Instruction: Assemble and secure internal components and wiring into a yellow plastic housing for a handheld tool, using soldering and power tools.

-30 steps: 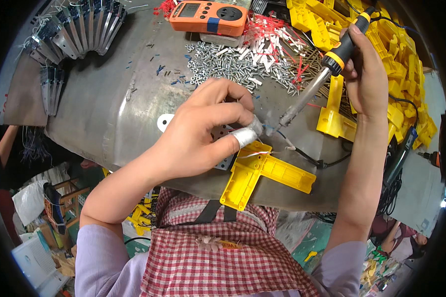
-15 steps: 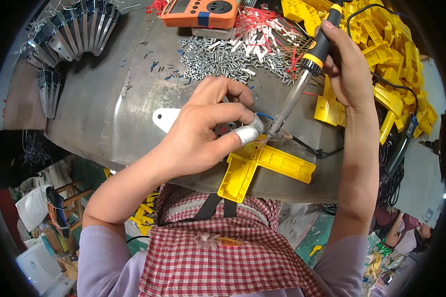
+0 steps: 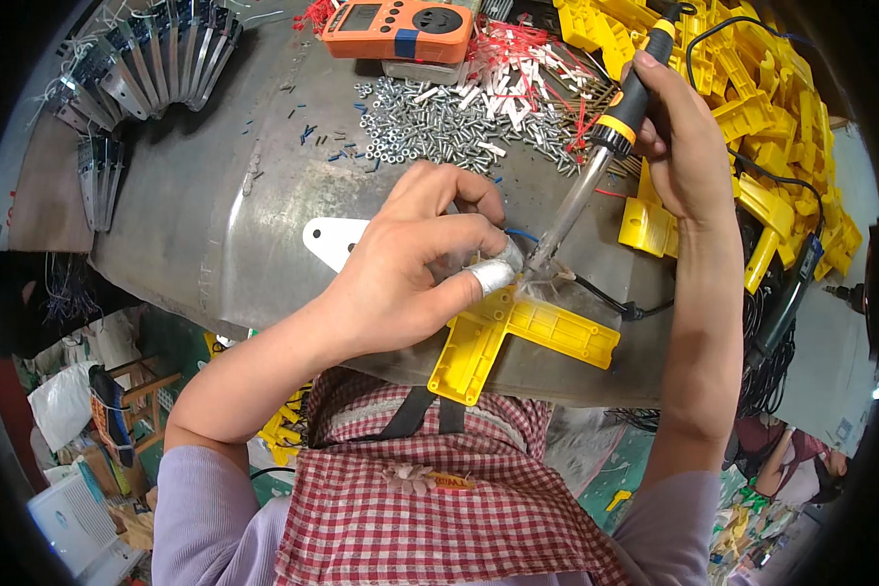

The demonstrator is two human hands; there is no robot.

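My right hand [image 3: 689, 146] grips the black and yellow handle of a soldering iron [image 3: 627, 107]. Its metal barrel slants down to the left, and the tip is beside my left fingertips. My left hand [image 3: 415, 249] has thumb and forefinger pinched together, both wrapped in silvery tape. What they pinch is hidden; a blue wire [image 3: 523, 234] shows just past them. Under the fingertips lies an L-shaped yellow plastic housing [image 3: 562, 332], open side up, at the table's near edge. A black cable [image 3: 606, 296] runs right from there. A white plate with holes [image 3: 332, 234] is partly covered by my left hand.
Screws and nuts [image 3: 420, 122] are heaped beyond my hands, below an orange multimeter [image 3: 397, 29]. Yellow housings [image 3: 772, 107] pile up at the right, with the iron's cord looping over them. Metal strips [image 3: 166, 59] stand fanned out at the far left. Another person [image 3: 796, 459] is at the lower right.
My left hand has shifted slightly, and its taped thumb sits a little lower and further right over the housing. A pale haze shows at the iron's tip. The iron is held almost the same.
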